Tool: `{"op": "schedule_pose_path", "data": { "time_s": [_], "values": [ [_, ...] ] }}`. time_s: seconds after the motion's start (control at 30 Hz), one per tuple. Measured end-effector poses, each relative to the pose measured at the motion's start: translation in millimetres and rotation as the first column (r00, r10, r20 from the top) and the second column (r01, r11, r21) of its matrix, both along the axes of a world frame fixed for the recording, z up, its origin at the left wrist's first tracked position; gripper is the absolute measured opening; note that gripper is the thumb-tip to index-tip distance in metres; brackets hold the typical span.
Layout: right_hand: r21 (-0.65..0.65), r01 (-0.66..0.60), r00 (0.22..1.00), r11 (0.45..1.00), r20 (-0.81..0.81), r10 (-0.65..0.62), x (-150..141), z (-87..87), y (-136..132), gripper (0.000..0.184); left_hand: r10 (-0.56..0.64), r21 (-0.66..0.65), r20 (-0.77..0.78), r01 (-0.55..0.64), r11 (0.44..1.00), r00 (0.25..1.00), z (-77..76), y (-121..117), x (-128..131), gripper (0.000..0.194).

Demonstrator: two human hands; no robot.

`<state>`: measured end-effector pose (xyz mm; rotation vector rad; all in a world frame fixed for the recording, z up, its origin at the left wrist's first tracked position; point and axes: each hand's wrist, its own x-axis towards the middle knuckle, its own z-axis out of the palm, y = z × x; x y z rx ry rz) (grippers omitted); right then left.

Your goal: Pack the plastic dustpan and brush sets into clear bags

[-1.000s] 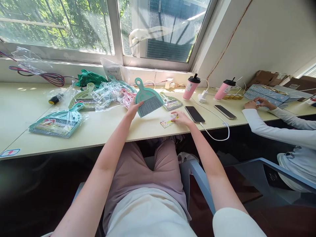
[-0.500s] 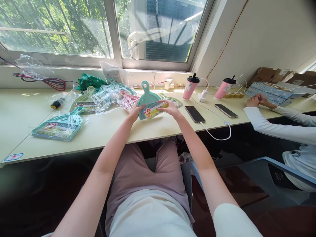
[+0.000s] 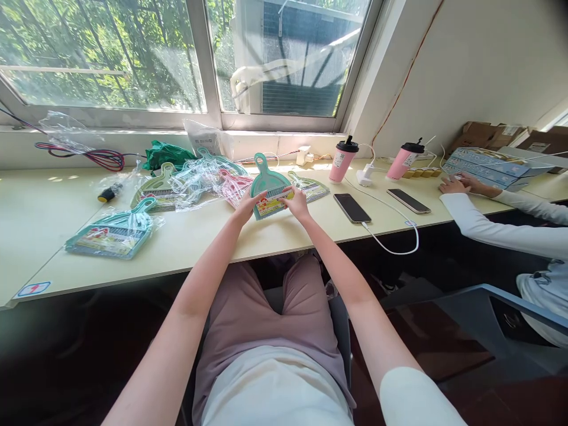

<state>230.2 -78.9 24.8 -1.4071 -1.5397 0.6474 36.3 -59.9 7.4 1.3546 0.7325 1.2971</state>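
A small teal dustpan (image 3: 265, 178) stands handle-up above the table in front of me, a grey-bristled brush nested in it. Across its front lies a colourful printed label card (image 3: 271, 204). My left hand (image 3: 247, 208) grips the dustpan's left edge, thumb over the card's left end. On the other side, my right hand (image 3: 297, 204) pinches the card's right end at the pan's edge. Just behind are a pink dustpan set (image 3: 234, 184) and an olive-green one (image 3: 310, 187). At the left lies a bagged teal dustpan set (image 3: 113, 234).
Crumpled clear plastic bags (image 3: 195, 180) and a green bag (image 3: 166, 155) lie at the back left, near a yellow-and-black screwdriver handle (image 3: 110, 193). Rightward are two pink cups (image 3: 341, 163), two phones (image 3: 352, 208), a white cable, and another person's hands (image 3: 457, 183) by blue boxes (image 3: 483, 168).
The card's right end, tilted away from the dustpan before, now sits closer across its front. My right hand has moved left with it. The view has shifted slightly.
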Motion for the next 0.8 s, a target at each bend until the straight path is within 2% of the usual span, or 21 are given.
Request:
{"op": "schedule_pose_path", "data": {
  "time_s": [0.13,0.23,0.33,0.43,0.53,0.63,0.73,0.8],
  "values": [
    [-0.023,0.011,0.999,1.000,0.041,-0.010,0,-2.7,1,0.030,-0.001,0.016,-0.027,0.002,1.000,1.000,-1.1,0,-2,0.097],
    [0.032,0.019,0.995,0.999,0.095,-0.022,-1,-6.4,3,0.034,0.008,0.001,-0.009,-0.008,1.000,1.000,-3.9,3,-2,0.102],
    [0.153,0.119,0.975,0.981,0.168,-0.145,1,-11.1,5,0.046,0.000,-0.010,0.018,0.000,1.000,1.000,-5.6,6,-3,0.104],
    [0.219,0.251,0.946,0.943,0.149,-0.287,5,-15.2,7,0.058,0.000,-0.035,0.029,0.001,0.999,1.000,-5.3,7,-5,0.103],
    [0.195,0.350,0.934,0.916,0.003,-0.358,8,-18.2,9,0.073,0.013,-0.052,0.037,-0.011,0.999,0.999,-4.2,8,-7,0.102],
    [0.062,0.373,0.901,0.926,-0.262,-0.346,4,-21.2,10,0.087,0.015,-0.040,0.050,-0.013,0.999,0.999,-3.2,8,-7,0.099],
    [-0.119,0.256,0.779,0.959,-0.562,-0.278,-10,-24.6,7,0.082,0.034,-0.029,0.070,-0.032,0.999,0.997,-2.1,8,-6,0.098],
    [-0.189,0.073,0.672,0.979,-0.717,-0.188,-23,-26.2,5,0.070,0.064,-0.026,0.086,-0.062,0.998,0.994,-1.5,8,-6,0.098]
  ]
}}
